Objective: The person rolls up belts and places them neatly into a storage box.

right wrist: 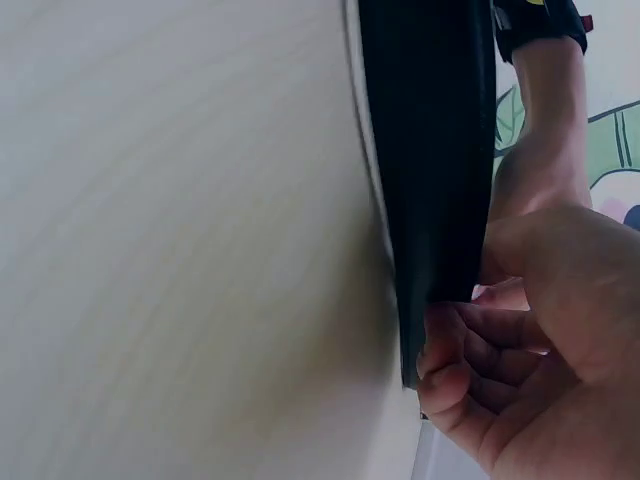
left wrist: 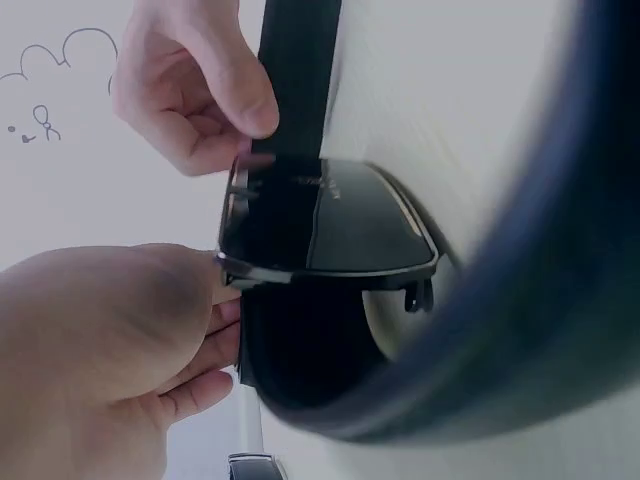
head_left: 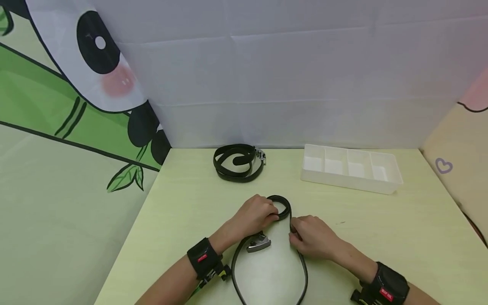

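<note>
A: Where is the belt (right wrist: pixel 430 140) found?

B: On the near part of the table (head_left: pixel 362 237), stood on edge. A small coil (head_left: pixel 288 206) is formed at its far end; a wide loop is spread toward the near side, where it is cut off by the head view's lower border.

A: Left hand (head_left: pixel 259 214)?

B: Set at the coil's left side. Fingers curled, and the belt is held in them; the tips are partly hidden. The buckle (head_left: pixel 259 243) is seen just below the hand in the head view.

A: Right hand (head_left: pixel 310 235)?

B: Placed on the loop's right strand, just below the coil. The strap's edge is pinched narrowly between thumb and fingers, as shown from the right wrist.

A: Surroundings?

B: The other belt (head_left: pixel 234 178), loosely coiled, is laid at the back, its metal clasp (head_left: pixel 261 156) turned to the right. Well apart, farther right, a white tray (head_left: pixel 343 179) is set, divided into four compartments. A black band (head_left: pixel 203 257) is worn on each wrist. The table is backed by a printed cloth (head_left: pixel 267 84).
</note>
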Motion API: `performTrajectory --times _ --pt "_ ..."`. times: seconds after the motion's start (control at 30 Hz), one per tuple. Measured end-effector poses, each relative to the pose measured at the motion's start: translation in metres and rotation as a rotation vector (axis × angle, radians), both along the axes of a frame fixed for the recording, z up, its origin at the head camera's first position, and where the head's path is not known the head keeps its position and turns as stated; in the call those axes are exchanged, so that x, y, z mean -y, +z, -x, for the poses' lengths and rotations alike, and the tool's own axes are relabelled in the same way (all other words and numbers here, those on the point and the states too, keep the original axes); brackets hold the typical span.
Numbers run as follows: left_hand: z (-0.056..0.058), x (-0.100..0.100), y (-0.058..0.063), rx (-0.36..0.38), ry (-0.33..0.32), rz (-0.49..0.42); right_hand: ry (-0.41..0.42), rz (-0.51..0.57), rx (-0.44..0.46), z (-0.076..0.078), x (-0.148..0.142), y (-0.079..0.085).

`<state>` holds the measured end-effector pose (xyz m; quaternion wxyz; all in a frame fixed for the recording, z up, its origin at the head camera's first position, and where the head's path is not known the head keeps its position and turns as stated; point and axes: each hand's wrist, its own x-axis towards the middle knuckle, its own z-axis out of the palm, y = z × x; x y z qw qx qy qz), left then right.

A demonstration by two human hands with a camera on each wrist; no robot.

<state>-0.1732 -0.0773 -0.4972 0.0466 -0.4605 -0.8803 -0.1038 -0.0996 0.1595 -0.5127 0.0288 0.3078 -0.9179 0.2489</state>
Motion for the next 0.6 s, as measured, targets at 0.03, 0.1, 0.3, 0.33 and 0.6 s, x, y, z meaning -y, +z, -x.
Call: performTrajectory --times 0.03,0.1,0.3,0.33,0.6 --pt "0.001 -0.001 0.001 0.012 -0.004 -0.002 0.004 0.004 -0.002 0.000 0.002 0.000" --pt "0.002 -0.002 0.002 0.041 -0.013 -0.012 0.025 0.008 -0.003 0.002 0.003 -0.001" --pt "0.004 -0.004 0.005 0.118 -0.009 -0.024 0.130 0.011 -0.107 0.014 0.002 -0.011" --pt "0.004 -0.004 0.005 0.122 -0.009 -0.022 0.144 0.015 -0.146 0.016 0.002 -0.014" --pt "0.005 -0.004 0.001 0.163 -0.024 -0.079 0.141 0.058 -0.311 0.026 0.005 -0.027"
